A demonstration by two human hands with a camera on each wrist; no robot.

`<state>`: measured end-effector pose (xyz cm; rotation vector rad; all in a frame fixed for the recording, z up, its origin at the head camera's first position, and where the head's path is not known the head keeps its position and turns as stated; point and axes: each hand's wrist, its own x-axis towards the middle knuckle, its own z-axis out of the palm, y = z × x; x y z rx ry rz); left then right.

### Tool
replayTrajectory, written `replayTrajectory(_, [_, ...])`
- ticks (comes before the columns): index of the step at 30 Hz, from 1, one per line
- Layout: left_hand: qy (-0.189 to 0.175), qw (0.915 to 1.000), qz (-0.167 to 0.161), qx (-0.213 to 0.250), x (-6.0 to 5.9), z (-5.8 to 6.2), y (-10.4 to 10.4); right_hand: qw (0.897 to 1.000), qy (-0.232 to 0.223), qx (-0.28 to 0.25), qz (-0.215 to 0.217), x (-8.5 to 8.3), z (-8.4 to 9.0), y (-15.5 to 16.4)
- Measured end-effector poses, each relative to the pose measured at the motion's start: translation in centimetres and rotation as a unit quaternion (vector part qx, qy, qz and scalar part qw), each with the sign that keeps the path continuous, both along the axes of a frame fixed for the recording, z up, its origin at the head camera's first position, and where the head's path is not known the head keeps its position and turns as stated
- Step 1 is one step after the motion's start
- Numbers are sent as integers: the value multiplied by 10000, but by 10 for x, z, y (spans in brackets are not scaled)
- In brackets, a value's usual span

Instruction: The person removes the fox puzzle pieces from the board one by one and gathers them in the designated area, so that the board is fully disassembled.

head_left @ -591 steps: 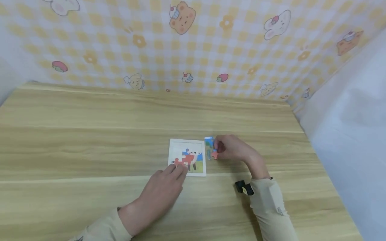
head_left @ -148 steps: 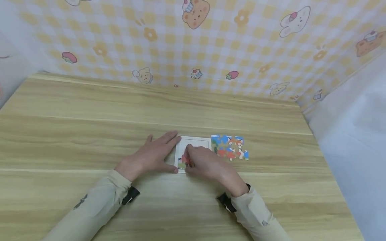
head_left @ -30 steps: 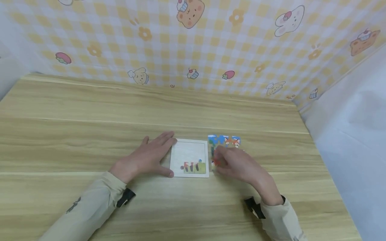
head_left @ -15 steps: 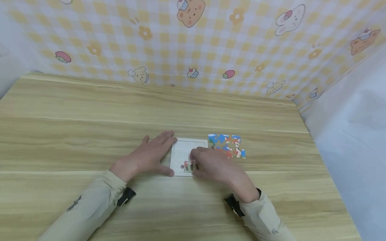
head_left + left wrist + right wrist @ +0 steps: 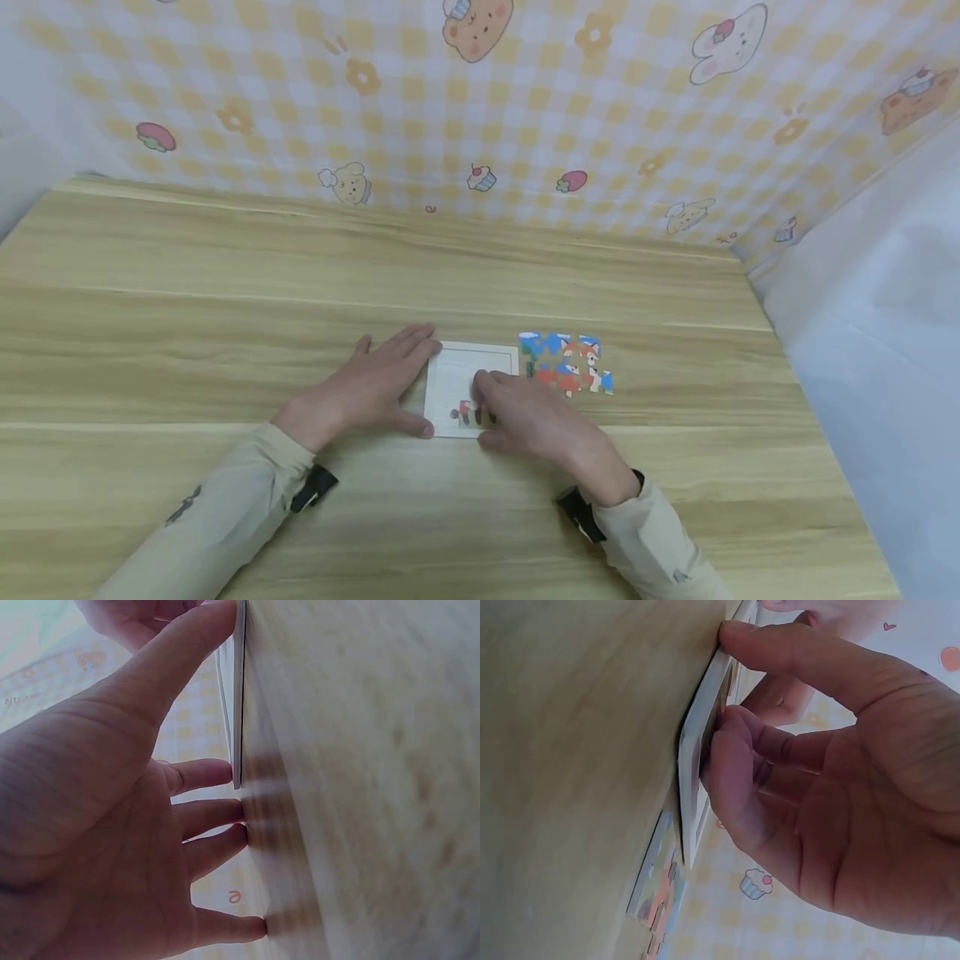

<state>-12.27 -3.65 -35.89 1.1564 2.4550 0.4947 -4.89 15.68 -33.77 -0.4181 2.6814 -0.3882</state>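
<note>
The left hand (image 5: pixel 367 387) lies flat on the tabletop (image 5: pixel 225 283), fingers straight and spread, with its fingertips and thumb against the left edge of the white puzzle frame (image 5: pixel 455 367). In the left wrist view the thumb (image 5: pixel 180 652) presses the frame's edge (image 5: pixel 238 690) while the other fingers rest on the wood beside it.

The right hand (image 5: pixel 536 417) rests over the frame's near right part, fingers bent down onto it. In the right wrist view the thumb (image 5: pixel 795 652) sits at the frame's near edge (image 5: pixel 705 727) and the curled fingers (image 5: pixel 735 772) press on its face. Whether they hold a loose piece under them cannot be told. Just left of this hand's fingertips, a few pieces (image 5: pixel 465 412) with red and dark marks sit in the frame's bottom row; the rest of the frame shows bare white.

Just beyond and to the right of the right hand, close beside the frame's right edge, a cluster of joined pieces (image 5: pixel 566 364) lies on the tabletop, showing blue, orange and green.

Both sleeves (image 5: pixel 225 525) are beige. A checked wall (image 5: pixel 525 125) with cartoon animals stands behind the tabletop.
</note>
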Motion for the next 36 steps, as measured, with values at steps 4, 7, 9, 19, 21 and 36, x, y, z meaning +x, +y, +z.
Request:
replayTrajectory(4, [20, 10000, -10, -8, 0, 0, 0, 9999, 5, -119, 0, -1, -2, 1])
replayTrajectory(7, [34, 10000, -16, 9, 0, 1, 0, 9998, 11, -182, 28, -2, -2, 2])
replayTrajectory(9, [41, 10000, -16, 12, 0, 1, -1, 9998, -2, -213, 39, -1, -2, 3])
replayTrajectory(19, [73, 10000, -16, 20, -1, 1, 0, 9999, 147, -38, -21, 3, 0, 0])
replayTrajectory(21, [85, 10000, -14, 27, -1, 2, 0, 9997, 229, 3, -7, 3, 1, -1])
replayTrajectory(36, [90, 10000, -12, 15, -1, 1, 0, 9954, 914, 141, 240, 11, 0, -11])
